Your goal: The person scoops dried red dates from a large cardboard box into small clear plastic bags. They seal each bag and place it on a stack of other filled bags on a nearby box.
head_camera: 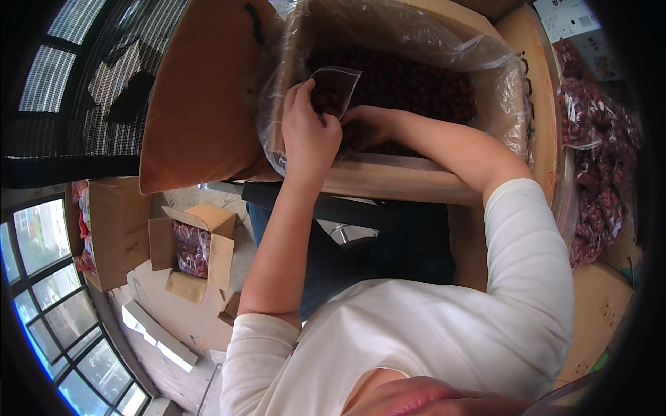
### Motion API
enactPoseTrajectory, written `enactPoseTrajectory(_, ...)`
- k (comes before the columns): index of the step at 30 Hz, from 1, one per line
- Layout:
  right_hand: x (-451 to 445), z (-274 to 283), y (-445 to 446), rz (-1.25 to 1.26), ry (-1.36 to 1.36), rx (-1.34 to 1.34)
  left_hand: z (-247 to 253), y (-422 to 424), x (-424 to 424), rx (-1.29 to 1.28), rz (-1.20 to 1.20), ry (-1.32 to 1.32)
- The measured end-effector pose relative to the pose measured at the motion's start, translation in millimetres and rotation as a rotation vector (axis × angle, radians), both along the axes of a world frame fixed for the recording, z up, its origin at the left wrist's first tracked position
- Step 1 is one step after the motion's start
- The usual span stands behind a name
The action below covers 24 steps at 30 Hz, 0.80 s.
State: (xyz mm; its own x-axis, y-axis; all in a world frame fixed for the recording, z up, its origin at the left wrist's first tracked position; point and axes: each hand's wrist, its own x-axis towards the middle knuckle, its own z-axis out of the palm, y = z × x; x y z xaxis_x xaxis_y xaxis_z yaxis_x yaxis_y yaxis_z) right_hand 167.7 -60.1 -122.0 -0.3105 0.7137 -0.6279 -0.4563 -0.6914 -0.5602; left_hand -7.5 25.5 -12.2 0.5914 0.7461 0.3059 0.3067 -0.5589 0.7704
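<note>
A cardboard box lined with clear plastic film stands before me, holding many small dark red fruits, perhaps dates. Above its near left part, my left hand grips a small clear plastic bag by its edge, the fingertips at the bag's upper left. My right hand reaches down among the fruits beside the bag's lower edge; its fingers are in shadow and partly hidden, so what they hold is unclear.
Filled clear bags of red fruit are heaped at the right. A brown cushion or flap lies left of the box. On the floor at lower left, an open carton holds more filled bags, beside a larger cardboard box.
</note>
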Motion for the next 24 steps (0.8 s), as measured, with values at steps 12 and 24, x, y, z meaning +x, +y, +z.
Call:
enactPoseTrajectory(12, 43.8, 109.4, -15.2, -0.181, -0.098, -0.228, 0.2, -1.8, 4.6, -0.077, -0.010, -0.007)
enactPoseTrajectory(24, 1.0, 203.2, 21.4, -0.225, -0.248, 0.021, -9.6, 1.4, 5.5, 0.046, 0.018, -0.056)
